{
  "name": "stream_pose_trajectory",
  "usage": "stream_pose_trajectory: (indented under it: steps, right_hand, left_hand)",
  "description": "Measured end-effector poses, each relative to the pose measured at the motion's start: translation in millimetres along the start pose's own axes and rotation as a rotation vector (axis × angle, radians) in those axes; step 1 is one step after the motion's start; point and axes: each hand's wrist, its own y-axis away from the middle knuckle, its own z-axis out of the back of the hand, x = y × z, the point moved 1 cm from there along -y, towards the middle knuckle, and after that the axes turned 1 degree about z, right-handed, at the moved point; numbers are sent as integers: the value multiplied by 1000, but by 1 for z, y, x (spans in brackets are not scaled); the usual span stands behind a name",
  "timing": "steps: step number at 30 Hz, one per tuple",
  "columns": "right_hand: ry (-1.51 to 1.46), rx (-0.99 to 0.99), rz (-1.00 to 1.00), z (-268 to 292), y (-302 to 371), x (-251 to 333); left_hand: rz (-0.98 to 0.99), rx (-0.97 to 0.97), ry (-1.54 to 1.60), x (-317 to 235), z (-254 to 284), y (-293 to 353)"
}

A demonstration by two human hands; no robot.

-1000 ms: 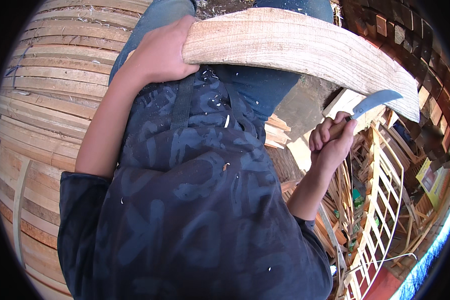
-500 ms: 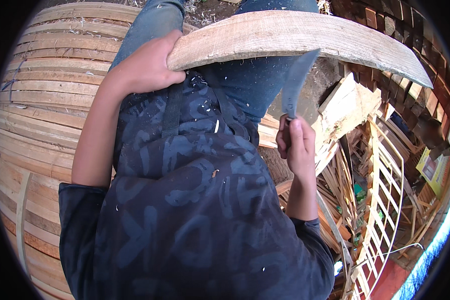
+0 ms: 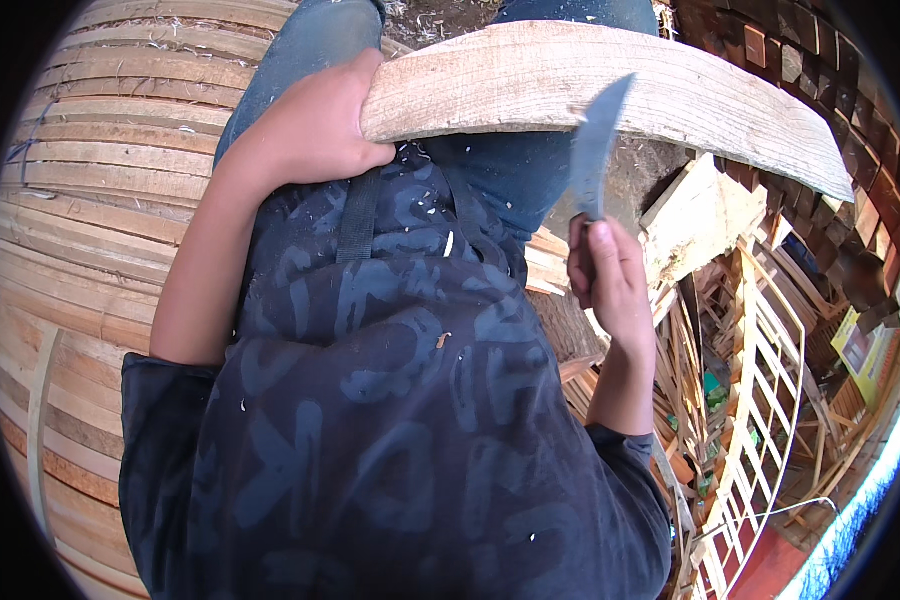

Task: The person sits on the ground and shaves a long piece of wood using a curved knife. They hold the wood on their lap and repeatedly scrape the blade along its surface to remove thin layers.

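Observation:
A long, pale wooden plank (image 3: 710, 95) lies across my thighs and reaches out to the right, its edges bent by the lens. My left hand (image 3: 320, 120) is closed round its left end, with the thumb on the near edge and the other fingers hidden. In my right hand (image 3: 610, 265) is a knife (image 3: 597, 150) with a broad grey blade pointing up and away. The blade crosses the plank's near edge in view; whether it touches the wood I cannot tell. My fist hides the knife's handle.
Rows of stacked wooden slats (image 3: 100, 215) fill the left side. At right stand a slatted wooden frame (image 3: 760, 400), a rough wood block (image 3: 705, 220) and a heap of offcuts (image 3: 675, 400). Dark wooden pieces (image 3: 820, 80) are piled at far right. Shavings dot my apron.
The plank's left end and my left hand have shifted slightly right. My right hand has moved a little right and up with the knife, whose blade now overlaps the plank more.

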Motion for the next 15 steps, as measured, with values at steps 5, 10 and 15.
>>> stream_pose_trajectory:
  steps: [5,10,15]
  right_hand:
    - [-113,-37,54,7,-2,-1]
    - [-235,-303,195,7,-5,5]
    - [-207,-291,179,14,-1,4]
  left_hand:
    - [-1,10,40,2,1,-2]
    - [-2,3,29,2,0,0]
    - [14,-13,-2,5,-2,4]
